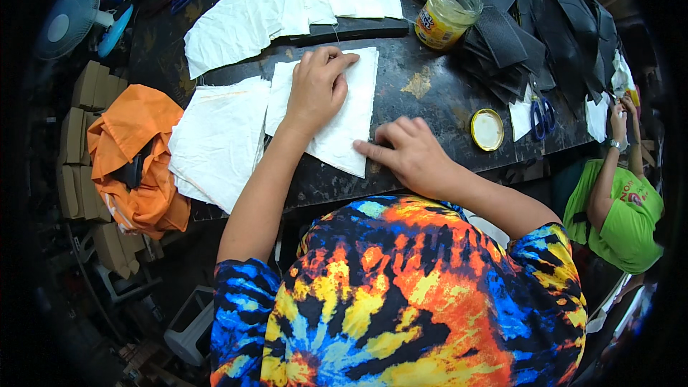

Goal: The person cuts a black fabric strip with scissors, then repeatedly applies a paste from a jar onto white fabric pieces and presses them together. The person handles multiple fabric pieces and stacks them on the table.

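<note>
The left hand (317, 89) lies flat on a white cloth piece (351, 125) on the dark table (430, 86), fingers pointing to 1 o'clock. The right hand (405, 152) touches the cloth's edge at 4 o'clock with a fingertip. A second white piece (218, 140) lies at 9 o'clock. The open jar (448, 12) (its yellow lid (487, 130) lies apart) stands at 2 o'clock.

The light is bright and even from above, with soft short shadows. The dark counter (430, 93) shows a mild shine. The fisheye bends the edges strongly, and the corners are black and slightly blurred.
</note>
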A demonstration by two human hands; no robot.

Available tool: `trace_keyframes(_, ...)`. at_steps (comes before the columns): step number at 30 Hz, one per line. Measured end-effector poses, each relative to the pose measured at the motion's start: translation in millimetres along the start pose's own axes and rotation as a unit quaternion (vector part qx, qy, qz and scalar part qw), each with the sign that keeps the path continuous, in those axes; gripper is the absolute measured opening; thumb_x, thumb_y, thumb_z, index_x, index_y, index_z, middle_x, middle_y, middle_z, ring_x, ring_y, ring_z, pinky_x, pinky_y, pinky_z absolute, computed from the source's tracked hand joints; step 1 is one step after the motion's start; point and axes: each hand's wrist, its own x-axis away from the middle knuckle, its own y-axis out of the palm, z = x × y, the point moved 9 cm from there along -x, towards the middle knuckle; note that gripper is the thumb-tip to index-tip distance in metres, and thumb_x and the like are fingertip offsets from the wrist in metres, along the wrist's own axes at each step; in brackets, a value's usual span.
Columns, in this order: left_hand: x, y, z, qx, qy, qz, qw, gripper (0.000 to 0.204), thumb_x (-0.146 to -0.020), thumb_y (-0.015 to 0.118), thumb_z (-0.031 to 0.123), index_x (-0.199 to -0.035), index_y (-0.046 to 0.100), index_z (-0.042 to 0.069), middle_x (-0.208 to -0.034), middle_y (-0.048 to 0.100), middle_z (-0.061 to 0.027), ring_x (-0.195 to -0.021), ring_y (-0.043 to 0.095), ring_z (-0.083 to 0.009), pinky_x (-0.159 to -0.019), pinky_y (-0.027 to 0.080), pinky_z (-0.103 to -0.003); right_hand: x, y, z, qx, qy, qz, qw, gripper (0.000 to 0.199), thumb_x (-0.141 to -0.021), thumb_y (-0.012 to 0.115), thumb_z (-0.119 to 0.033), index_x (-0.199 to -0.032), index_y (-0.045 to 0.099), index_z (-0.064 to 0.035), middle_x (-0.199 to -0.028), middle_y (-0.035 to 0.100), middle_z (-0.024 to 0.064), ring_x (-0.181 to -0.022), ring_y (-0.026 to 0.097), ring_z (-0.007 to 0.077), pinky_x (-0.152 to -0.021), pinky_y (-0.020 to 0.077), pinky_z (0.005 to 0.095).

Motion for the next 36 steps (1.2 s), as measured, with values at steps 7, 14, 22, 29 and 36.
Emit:
trace_keyframes(7, 0.8, -1.7, 2.5, 0.007, -0.005, 0.001, 1.0, 0.038, -0.089, 0.064, 0.003, -0.124, 0.074, 0.01, -0.122, 0.068, -0.0127, -0.112, 0.061, -0.0338, -0.099, 0.047, -0.045, -4.5, -18.9, 8.8, -0.097, 0.005, 0.019, 0.995, 0.051, -0.08, 0.074, -0.004, -0.127, 0.077, -0.0214, -0.101, 0.061, 0.0045, -0.101, 0.059, 0.0259, -0.083, 0.043, 0.041)
trace_keyframes(14, 5.9, -7.3, 14.4, -0.021, 0.014, -0.007, 1.0, 0.045, -0.089, 0.065, 0.005, -0.135, 0.065, 0.005, -0.13, 0.068, -0.014, -0.12, 0.062, -0.0335, -0.102, 0.047, -0.045, -29.9, -21.8, 85.1, 0.19, 0.101, 0.025, 0.976, 0.048, -0.095, 0.055, -0.011, -0.141, 0.068, -0.0163, -0.101, 0.059, 0.0076, -0.1, 0.058, 0.0264, -0.083, 0.0441, 0.0423)
trace_keyframes(22, 14.9, -45.0, 6.5, -0.05, -0.058, 0.039, 0.996, 0.056, -0.084, 0.076, 0.004, -0.138, 0.061, 0.003, -0.134, 0.063, -0.0191, -0.126, 0.058, -0.0401, -0.111, 0.044, -0.048, -45.1, -29.8, 110.8, 0.264, 0.105, 0.033, 0.958, 0.05, -0.094, 0.055, -0.011, -0.142, 0.067, -0.0122, -0.1, 0.059, 0.0074, -0.099, 0.059, 0.0254, -0.082, 0.0445, 0.0408)
trace_keyframes(29, 47.8, -82.0, -49.2, -0.01, -0.292, 0.022, 0.956, 0.043, -0.081, 0.085, 0.008, -0.121, 0.071, -0.002, -0.1, 0.072, -0.0171, -0.092, 0.071, -0.0295, -0.083, 0.056, -0.039, -31.6, -27.1, 60.7, 0.15, 0.025, 0.013, 0.988, 0.039, -0.091, 0.061, -0.014, -0.129, 0.072, -0.0133, -0.099, 0.058, 0.0049, -0.101, 0.057, 0.0234, -0.084, 0.0413, 0.0409)
trace_keyframes(36, 42.9, -96.4, -30.1, 0.046, -0.159, 0.13, 0.978, 0.011, -0.085, 0.08, 0.003, -0.094, 0.075, 0.0, -0.091, 0.073, -0.0114, -0.079, 0.069, -0.0254, -0.074, 0.055, -0.035, -18.8, -80.4, 55.9, 0.045, 0.095, 0.067, 0.992, 0.046, -0.083, 0.072, -0.004, -0.128, 0.072, -0.0153, -0.109, 0.062, 0.0073, -0.104, 0.061, 0.0272, -0.084, 0.0441, 0.0426)
